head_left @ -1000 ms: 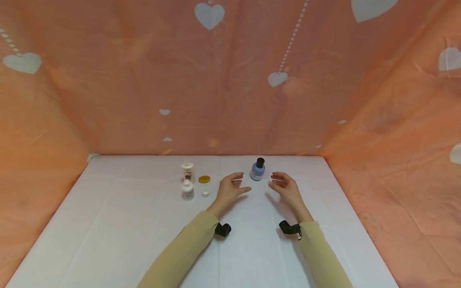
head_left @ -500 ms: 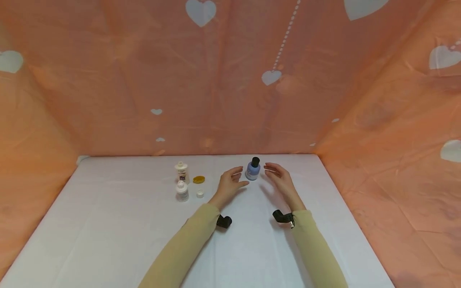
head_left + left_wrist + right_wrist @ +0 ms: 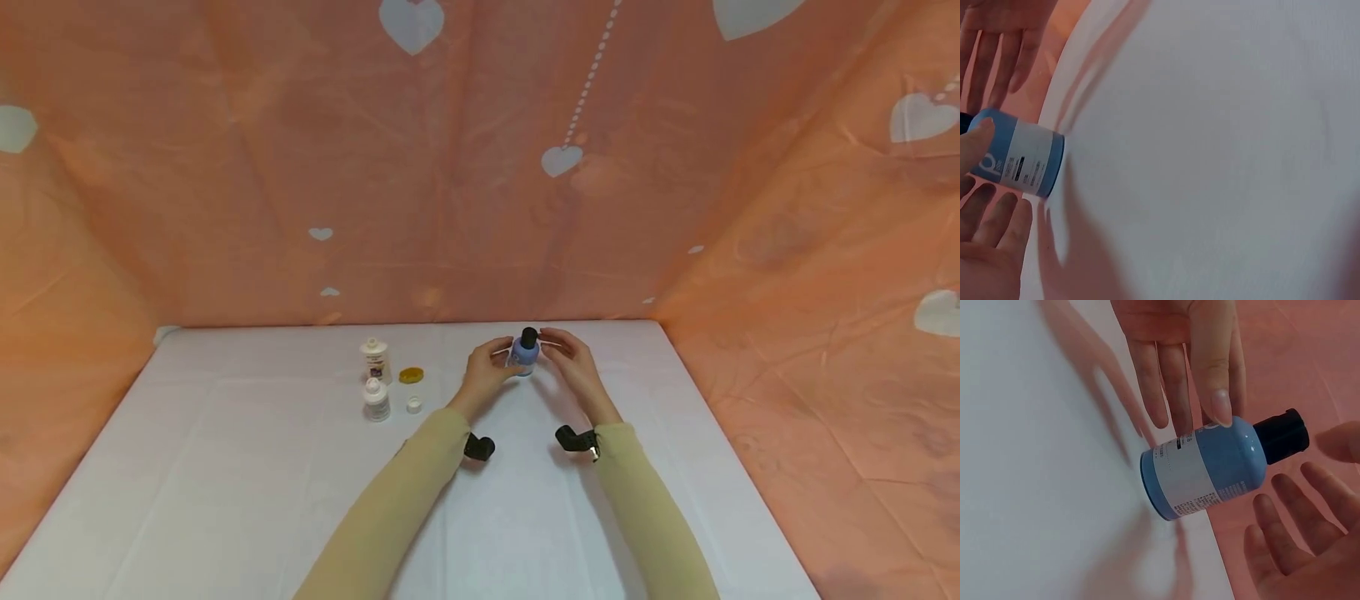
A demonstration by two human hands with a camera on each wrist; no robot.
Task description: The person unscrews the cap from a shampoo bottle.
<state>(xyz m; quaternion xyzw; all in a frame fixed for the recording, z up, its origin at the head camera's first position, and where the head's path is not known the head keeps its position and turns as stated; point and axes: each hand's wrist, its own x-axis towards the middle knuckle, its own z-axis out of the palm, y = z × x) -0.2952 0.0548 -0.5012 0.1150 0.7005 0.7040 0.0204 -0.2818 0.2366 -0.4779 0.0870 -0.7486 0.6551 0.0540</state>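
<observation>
- The blue bottle (image 3: 526, 352) is standing upright, or very nearly so, towards the far side of the white desk (image 3: 262, 483), between the two hands; its black cap (image 3: 528, 335) is sitting on top.
- Left hand (image 3: 482, 377): the thumb is lying across the front of the bottle's shoulder while the straight fingers are extending along its side. The grip is spread around the body, presumably to steady it; I cannot tell how firmly the thumb is pressing.
- Right hand (image 3: 578, 372): this grip is spreading, fingers loose, holding nothing. From the right wrist's angle a gap is showing between the thumb and the black cap; the height suggests attention to the top.
- To the left, a cream bottle (image 3: 377, 362) and a smaller white bottle (image 3: 377, 403) are standing close together, one behind the other.
- Beside them, a yellow lid (image 3: 411, 375) and a small white cap (image 3: 414, 405) are lying, perhaps kept near their own containers to avoid mixing.
</observation>
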